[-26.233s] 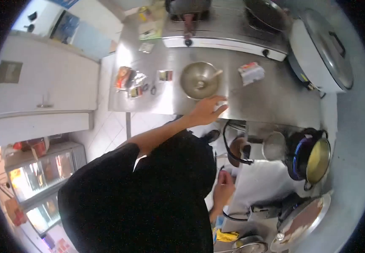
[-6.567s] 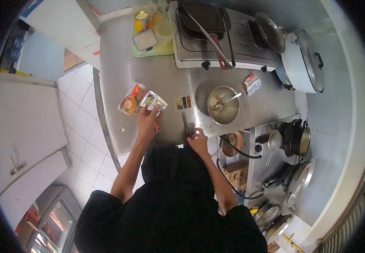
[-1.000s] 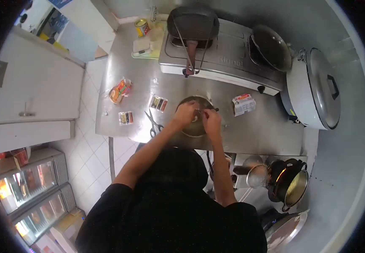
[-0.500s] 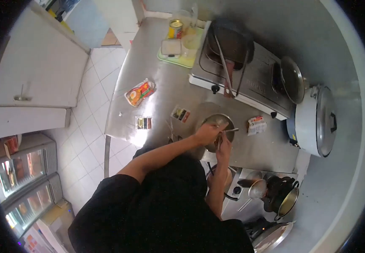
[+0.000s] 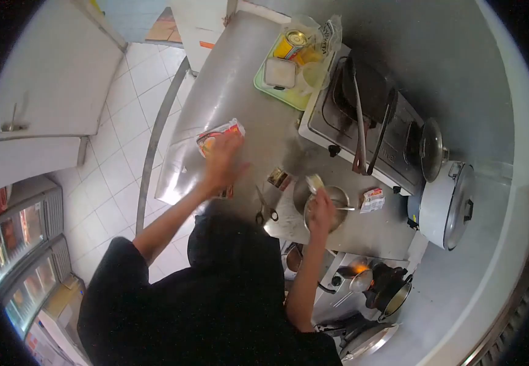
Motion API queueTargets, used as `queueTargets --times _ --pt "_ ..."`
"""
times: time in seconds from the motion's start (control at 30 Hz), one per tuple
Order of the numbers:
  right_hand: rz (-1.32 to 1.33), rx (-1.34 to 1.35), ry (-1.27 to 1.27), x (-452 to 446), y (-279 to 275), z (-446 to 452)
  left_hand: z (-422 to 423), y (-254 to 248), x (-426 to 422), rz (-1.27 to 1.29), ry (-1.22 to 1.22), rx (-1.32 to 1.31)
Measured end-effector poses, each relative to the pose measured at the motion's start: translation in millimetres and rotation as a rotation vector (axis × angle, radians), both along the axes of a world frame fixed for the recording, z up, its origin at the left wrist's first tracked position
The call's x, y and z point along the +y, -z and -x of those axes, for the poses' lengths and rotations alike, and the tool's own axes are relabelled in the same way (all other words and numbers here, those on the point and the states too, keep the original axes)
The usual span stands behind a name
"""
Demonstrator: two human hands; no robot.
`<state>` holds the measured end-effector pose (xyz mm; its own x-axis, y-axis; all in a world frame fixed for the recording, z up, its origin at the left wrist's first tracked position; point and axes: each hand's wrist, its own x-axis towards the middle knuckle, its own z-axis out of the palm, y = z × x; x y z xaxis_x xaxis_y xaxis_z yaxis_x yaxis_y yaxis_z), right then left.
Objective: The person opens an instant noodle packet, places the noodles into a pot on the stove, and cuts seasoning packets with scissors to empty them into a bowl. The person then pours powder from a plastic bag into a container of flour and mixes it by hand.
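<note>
My left hand (image 5: 223, 161) reaches out with fingers spread over a red and orange food packet (image 5: 235, 128); I cannot tell if it touches it. Closed around a small pale sachet (image 5: 315, 182), my right hand (image 5: 321, 212) is over the near side of a metal bowl (image 5: 342, 196). A utensil handle (image 5: 347, 208) sticks out of that bowl to the right. Left of the bowl lies a sachet strip (image 5: 278, 178), with scissors (image 5: 267, 210) just below it. Another sachet is partly hidden under my left wrist.
A torn red and white packet (image 5: 372, 200) lies right of the bowl. Behind stands a gas stove (image 5: 319, 134) with a pan and tongs (image 5: 359, 116). A green tray (image 5: 263, 78) holds a can and containers. A large white pot (image 5: 438, 204) stands right; a burner flame (image 5: 359, 268) shows nearby.
My hands were together over the bowl. My left hand has moved left to the food packet, while the right stays by the bowl with the sachet. The camera view has shifted.
</note>
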<state>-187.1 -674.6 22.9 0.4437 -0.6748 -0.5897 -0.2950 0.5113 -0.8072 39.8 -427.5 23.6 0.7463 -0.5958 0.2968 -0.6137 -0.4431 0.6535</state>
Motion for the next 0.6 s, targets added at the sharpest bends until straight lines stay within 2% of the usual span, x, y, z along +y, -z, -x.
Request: queueTargets --times 0.03,0.07,0.1,0.13,0.2,0.23,0.3,0.37,0.4,0.43,0.47,0.53,0.6 --pt "0.112 0.055 -0.092 18.3 -5.6 -40.3 -13.9 1.0 16.0 -0.085 -0.129 0.001" --pt "0.222 0.108 -0.186 37.3 -8.6 -84.9 -19.9 4.8 25.6 -0.085 -0.119 0.001" --pt "0.492 0.243 -0.391 47.0 2.4 -119.1 -24.4 9.6 34.0 -0.201 -0.147 0.006" --pt "0.598 0.131 -0.432 59.2 23.3 -151.3 -27.6 14.3 39.8 -0.315 -0.177 0.01" --pt "0.712 0.077 -0.714 77.9 34.2 -203.9 -34.2 27.8 43.2 -0.261 -0.128 0.071" --pt "0.723 0.071 -0.723 87.3 49.7 -212.4 -37.3 35.8 43.9 -0.211 -0.081 0.133" --pt "0.945 0.133 -1.076 91.1 83.8 -239.6 -37.7 50.9 45.2 -0.153 -0.046 0.108" --pt "0.671 0.11 -1.216 105.6 23.5 -253.7 -46.5 63.3 40.7 -0.129 0.014 0.131" --pt "0.749 -0.019 -1.236 103.1 65.3 -251.4 -48.7 64.7 38.8 -0.152 0.027 0.183" --pt "0.666 0.027 -1.307 99.7 92.9 -252.1 -51.5 52.2 40.1 -0.178 0.04 0.223" --pt "0.774 -0.049 -1.234 109.1 59.5 -252.5 -51.4 42.1 41.9 -0.204 0.053 0.271" --pt "0.89 0.205 -1.224 116.4 39.1 -253.2 -46.8 49.0 41.2 -0.229 -0.008 0.229" --pt "1.055 0.313 -1.151 123.6 37.8 -254.5 -47.0 48.4 41.5 -0.171 -0.036 0.197"
